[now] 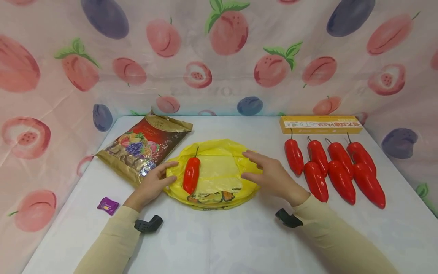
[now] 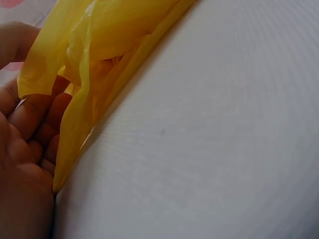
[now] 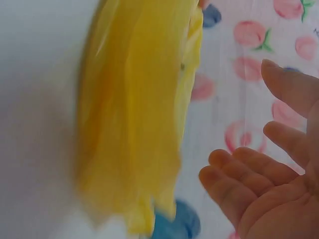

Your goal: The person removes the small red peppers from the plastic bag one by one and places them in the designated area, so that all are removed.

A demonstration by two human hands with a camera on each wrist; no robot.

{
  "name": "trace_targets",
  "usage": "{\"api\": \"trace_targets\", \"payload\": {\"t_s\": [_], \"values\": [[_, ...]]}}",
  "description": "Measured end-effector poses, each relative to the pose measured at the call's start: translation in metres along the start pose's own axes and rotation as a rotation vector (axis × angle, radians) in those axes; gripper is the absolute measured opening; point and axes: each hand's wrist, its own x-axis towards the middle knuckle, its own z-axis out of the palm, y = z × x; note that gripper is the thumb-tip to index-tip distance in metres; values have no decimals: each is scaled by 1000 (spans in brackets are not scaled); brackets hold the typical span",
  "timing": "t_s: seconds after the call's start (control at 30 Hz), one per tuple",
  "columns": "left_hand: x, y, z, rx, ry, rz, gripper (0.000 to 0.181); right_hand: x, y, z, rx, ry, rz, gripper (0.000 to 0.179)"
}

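Observation:
A yellow plastic bag lies spread on the white table, its rim standing up around a pale inside. One red chili pepper lies at the left inside it, stem pointing away. My left hand holds the bag's left rim; the left wrist view shows its curled fingers against the yellow plastic. At the bag's right side, my right hand has its fingers spread. In the right wrist view that hand is apart from the plastic and holds nothing.
Several red peppers lie in two rows at the right, before a yellow pasta box. A gold and red snack bag lies at back left. A small purple packet is near the left arm. Fruit-print cloth hangs behind.

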Motion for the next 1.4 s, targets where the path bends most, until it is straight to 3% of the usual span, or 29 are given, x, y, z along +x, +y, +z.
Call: {"api": "trace_targets", "payload": {"t_s": [0.2,0.4,0.73,1.2,1.4], "values": [[1,0,0,-13,1,8,51,26,-23,32,70,-65,-102,64],[-1,0,0,-23,-6,1,51,43,-34,51,82,-154,-25,65],[0,0,0,-38,-9,2,53,61,-43,73,114,-225,43,68],[0,0,-1,-26,-17,11,52,84,-54,98,37,-240,-27,69],[-1,1,-2,-15,-19,-3,53,90,-57,107,5,-261,-8,71]]}}
